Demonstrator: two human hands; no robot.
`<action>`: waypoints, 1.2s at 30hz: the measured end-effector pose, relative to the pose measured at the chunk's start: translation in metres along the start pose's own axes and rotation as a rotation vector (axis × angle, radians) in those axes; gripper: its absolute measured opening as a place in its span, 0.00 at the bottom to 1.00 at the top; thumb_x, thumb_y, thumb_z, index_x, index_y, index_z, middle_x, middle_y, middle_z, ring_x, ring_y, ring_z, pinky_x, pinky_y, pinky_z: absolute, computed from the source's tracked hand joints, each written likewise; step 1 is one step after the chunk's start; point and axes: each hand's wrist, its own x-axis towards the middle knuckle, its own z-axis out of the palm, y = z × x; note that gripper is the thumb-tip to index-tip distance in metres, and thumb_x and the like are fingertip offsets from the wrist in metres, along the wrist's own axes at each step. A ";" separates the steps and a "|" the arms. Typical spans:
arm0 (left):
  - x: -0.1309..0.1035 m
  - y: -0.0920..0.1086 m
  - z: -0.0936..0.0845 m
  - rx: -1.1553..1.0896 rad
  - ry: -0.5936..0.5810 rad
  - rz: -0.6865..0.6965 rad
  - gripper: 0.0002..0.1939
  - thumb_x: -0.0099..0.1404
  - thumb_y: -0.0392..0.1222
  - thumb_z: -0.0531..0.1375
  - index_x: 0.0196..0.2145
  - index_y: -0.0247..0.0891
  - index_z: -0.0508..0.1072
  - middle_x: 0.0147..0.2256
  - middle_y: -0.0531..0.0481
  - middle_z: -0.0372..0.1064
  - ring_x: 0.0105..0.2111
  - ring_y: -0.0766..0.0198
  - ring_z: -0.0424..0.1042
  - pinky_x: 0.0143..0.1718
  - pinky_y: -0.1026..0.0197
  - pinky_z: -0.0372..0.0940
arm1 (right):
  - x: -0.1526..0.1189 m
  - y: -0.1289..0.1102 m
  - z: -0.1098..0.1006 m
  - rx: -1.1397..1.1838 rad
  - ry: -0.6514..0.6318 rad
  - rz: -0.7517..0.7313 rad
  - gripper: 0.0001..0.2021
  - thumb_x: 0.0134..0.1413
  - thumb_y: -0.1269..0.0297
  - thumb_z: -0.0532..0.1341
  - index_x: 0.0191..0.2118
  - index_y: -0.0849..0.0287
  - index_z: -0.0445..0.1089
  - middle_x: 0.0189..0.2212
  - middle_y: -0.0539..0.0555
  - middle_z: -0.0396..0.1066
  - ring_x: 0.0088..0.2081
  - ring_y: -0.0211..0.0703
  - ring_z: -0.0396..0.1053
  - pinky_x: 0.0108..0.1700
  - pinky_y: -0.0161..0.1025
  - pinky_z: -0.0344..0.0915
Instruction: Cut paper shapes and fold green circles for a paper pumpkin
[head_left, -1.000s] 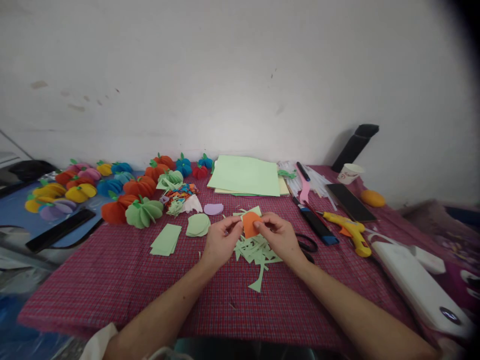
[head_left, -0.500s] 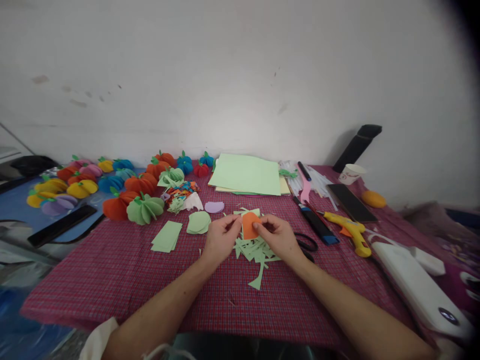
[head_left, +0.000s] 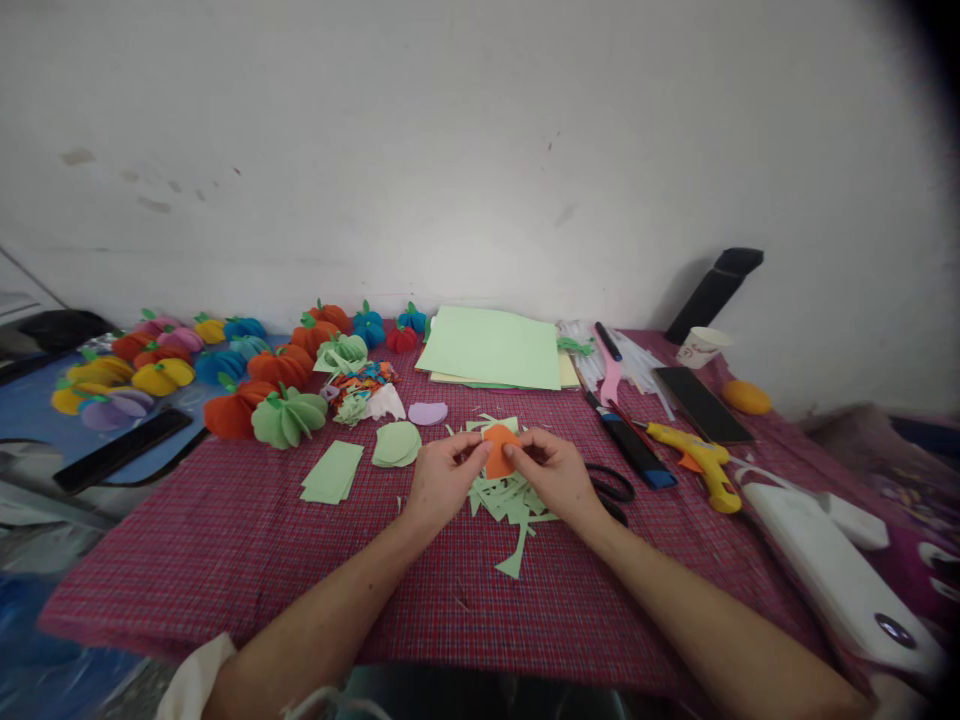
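Note:
An orange paper cutout [head_left: 499, 455] with a rounded top is pinched between my two hands, above a heap of pale green paper scraps [head_left: 517, 505]. My left hand [head_left: 448, 475] grips its left edge with thumb and fingers. On the other side my right hand [head_left: 555, 475] has its thumb pressed on the front of the paper. Black-handled scissors [head_left: 613, 485] lie partly hidden beside my right hand. Left of my left hand sit a stack of round pale green cutouts [head_left: 397, 444], a lilac cutout [head_left: 427, 413] and pale green paper rectangles [head_left: 332, 474].
Folded paper pumpkins, among them a green one [head_left: 289, 418], crowd the left side. Large green sheets [head_left: 491, 348] lie at the back. To the right are a blue-black cutter [head_left: 637, 450], a yellow glue gun [head_left: 701, 462], a phone [head_left: 703, 405], a paper cup [head_left: 703, 346] and a white power bank [head_left: 832, 575].
My left hand has shifted slightly along the orange cutout, its thumb now lying over the left edge. Otherwise the hands and table things stay almost as they were.

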 end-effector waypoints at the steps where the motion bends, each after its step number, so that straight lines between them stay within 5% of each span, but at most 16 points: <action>1: 0.000 0.000 0.000 -0.006 -0.001 -0.003 0.15 0.57 0.50 0.53 0.29 0.36 0.73 0.20 0.56 0.60 0.21 0.71 0.57 0.22 0.68 0.52 | 0.000 0.000 0.000 -0.007 0.004 0.000 0.09 0.49 0.61 0.57 0.25 0.61 0.66 0.21 0.50 0.66 0.24 0.36 0.63 0.27 0.33 0.59; 10: 0.001 -0.003 0.001 -0.138 0.006 -0.030 0.15 0.56 0.49 0.54 0.25 0.34 0.72 0.19 0.56 0.60 0.20 0.71 0.57 0.21 0.68 0.53 | 0.001 0.001 0.002 0.116 0.009 0.042 0.07 0.48 0.61 0.59 0.30 0.59 0.63 0.23 0.49 0.65 0.26 0.37 0.63 0.29 0.34 0.61; 15: 0.004 -0.004 0.001 -0.283 -0.001 -0.102 0.14 0.55 0.48 0.56 0.27 0.34 0.72 0.22 0.53 0.67 0.21 0.70 0.62 0.23 0.68 0.57 | 0.006 -0.001 0.002 0.425 -0.019 0.142 0.19 0.43 0.61 0.62 0.41 0.54 0.55 0.24 0.45 0.65 0.24 0.35 0.65 0.27 0.33 0.62; 21: 0.003 -0.002 0.002 -0.312 -0.015 -0.172 0.13 0.54 0.48 0.56 0.26 0.34 0.72 0.20 0.54 0.66 0.20 0.71 0.62 0.21 0.68 0.57 | 0.006 -0.004 0.001 0.529 -0.078 0.206 0.22 0.42 0.63 0.63 0.43 0.55 0.54 0.22 0.44 0.64 0.22 0.35 0.65 0.24 0.32 0.61; 27: 0.003 0.004 0.001 -0.383 -0.135 -0.247 0.14 0.51 0.48 0.59 0.31 0.34 0.71 0.24 0.53 0.68 0.22 0.70 0.64 0.21 0.68 0.58 | 0.006 -0.003 0.000 0.471 -0.126 0.190 0.23 0.42 0.61 0.62 0.44 0.55 0.53 0.23 0.45 0.65 0.24 0.36 0.66 0.26 0.34 0.63; 36: 0.005 0.012 -0.001 -0.375 -0.152 -0.302 0.14 0.46 0.44 0.62 0.31 0.32 0.72 0.25 0.52 0.69 0.23 0.69 0.64 0.23 0.67 0.58 | 0.004 -0.003 -0.001 0.399 -0.187 0.168 0.21 0.45 0.63 0.61 0.45 0.56 0.53 0.24 0.45 0.63 0.23 0.34 0.64 0.25 0.32 0.61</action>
